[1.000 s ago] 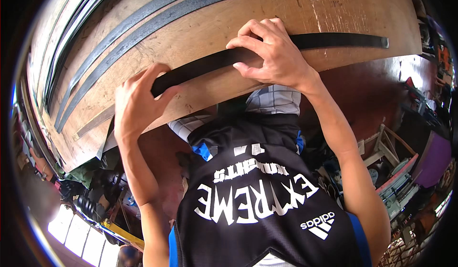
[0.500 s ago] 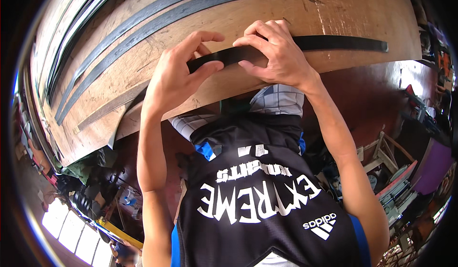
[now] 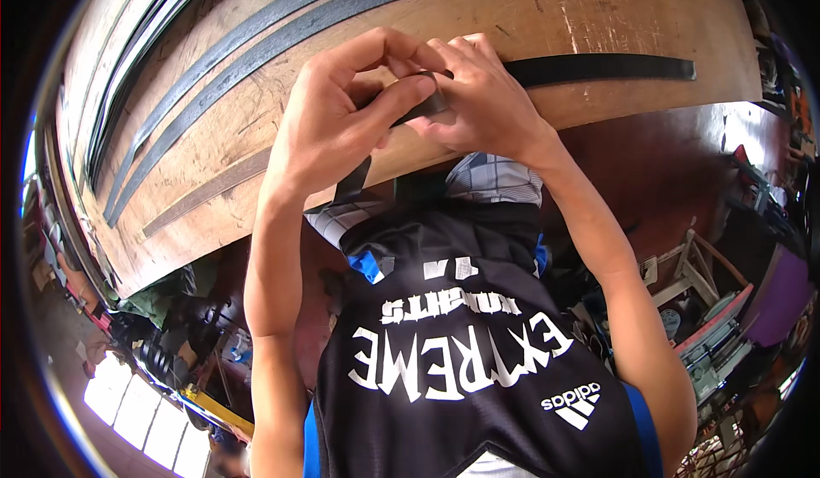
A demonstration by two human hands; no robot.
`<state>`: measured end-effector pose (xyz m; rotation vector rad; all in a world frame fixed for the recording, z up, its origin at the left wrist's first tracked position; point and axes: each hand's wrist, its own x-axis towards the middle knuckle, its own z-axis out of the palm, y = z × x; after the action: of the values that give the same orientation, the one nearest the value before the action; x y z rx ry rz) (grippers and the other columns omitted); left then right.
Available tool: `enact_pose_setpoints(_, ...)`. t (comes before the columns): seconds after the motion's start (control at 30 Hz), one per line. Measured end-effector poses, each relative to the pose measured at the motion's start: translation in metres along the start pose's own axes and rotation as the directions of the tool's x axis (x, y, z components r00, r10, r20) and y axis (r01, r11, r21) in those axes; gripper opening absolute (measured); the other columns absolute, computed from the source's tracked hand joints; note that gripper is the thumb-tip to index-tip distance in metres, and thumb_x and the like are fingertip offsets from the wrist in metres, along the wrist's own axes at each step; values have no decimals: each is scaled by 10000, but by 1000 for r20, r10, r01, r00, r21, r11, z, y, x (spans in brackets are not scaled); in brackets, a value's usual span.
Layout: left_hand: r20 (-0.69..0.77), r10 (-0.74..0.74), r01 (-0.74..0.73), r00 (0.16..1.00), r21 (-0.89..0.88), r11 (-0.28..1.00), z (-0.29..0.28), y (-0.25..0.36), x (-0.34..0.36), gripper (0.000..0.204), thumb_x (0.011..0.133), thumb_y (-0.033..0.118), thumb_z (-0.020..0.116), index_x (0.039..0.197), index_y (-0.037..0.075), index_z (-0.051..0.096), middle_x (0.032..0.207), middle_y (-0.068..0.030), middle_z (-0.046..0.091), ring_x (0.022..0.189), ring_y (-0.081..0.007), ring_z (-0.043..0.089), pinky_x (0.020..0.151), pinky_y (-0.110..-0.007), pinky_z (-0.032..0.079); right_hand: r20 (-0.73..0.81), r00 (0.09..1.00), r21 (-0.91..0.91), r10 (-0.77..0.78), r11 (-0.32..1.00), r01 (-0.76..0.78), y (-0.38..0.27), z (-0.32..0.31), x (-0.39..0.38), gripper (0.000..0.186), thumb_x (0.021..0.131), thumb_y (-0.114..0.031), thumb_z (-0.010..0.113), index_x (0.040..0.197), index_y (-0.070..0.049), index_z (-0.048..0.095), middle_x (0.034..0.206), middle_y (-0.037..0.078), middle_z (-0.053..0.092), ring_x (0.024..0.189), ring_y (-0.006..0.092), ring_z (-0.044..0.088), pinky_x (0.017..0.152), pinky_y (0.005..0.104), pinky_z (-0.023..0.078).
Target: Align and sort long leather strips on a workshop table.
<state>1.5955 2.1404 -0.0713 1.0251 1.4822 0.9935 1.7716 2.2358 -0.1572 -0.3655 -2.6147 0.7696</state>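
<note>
A long, flat black strip, which looks like leather or rubber, runs across the wooden tabletop from the right into my hands. My left hand is closed, with thumb and fingers pinching a folded or bent part of the strip. Close against it, my right hand grips the strip too, its fingers curled over the top. The two hands nearly touch, so the exact shape of the bend is partly hidden. Below my left wrist a dark length hangs past the table's near edge; it seems to belong to the same strip.
Two dark grey strips lie curved across the wooden table beyond my hands. A narrow brown strip lies nearer on the left. More black strips are bunched at the far left. A wooden frame stands on the floor at right.
My left hand has moved right, up against my right hand. The strip between them, flat before, is now bent. A dark length now hangs below the left wrist.
</note>
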Motion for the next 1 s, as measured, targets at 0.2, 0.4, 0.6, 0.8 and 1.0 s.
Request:
enact_pose_setpoints(0.2,-132,-11,55,991,337,940,-17,0,-15,255,893,116,758,1139,52,754,837,-10,682,640,-57,554,582,-236,445,22,999,37,35,999,-36,6,-20,-8,436,804,-276,785,1193,-103,691,1123,75,615,1095,272,567,1044,450,372)
enact_pose_setpoints(0.4,-113,25,27,993,438,899,-37,-39,-22,253,892,136,747,1132,61,775,838,-74,717,703,-157,629,670,-314,486,19,997,103,75,992,-77,21,-37,-17,331,810,-154,780,1137,-122,735,1052,34,629,1004,231,572,979,381,393)
enact_pose_setpoints(0.6,-63,-40,62,997,406,912,-37,-47,-19,246,887,100,737,1128,81,785,800,-86,686,744,-190,644,710,-319,491,79,991,92,105,989,-112,22,-45,-19,354,793,-165,798,1138,-126,730,1059,28,615,1019,232,565,974,384,390)
enact_pose_setpoints(0.8,-14,60,-49,998,419,907,-40,-55,-15,257,870,61,734,1121,83,787,794,-85,678,741,-190,637,705,-325,487,80,992,59,97,993,-102,18,-40,-13,374,782,-164,795,1145,-137,706,1070,24,610,1025,233,563,988,393,372)
enact_pose_setpoints(1.0,-19,127,-110,992,376,920,-41,-61,-13,278,843,13,746,1110,77,789,789,-96,676,723,-209,639,687,-322,485,80,996,132,29,990,-39,21,-35,-6,329,779,-116,782,1090,-139,678,1077,-11,633,986,223,575,981,408,376)
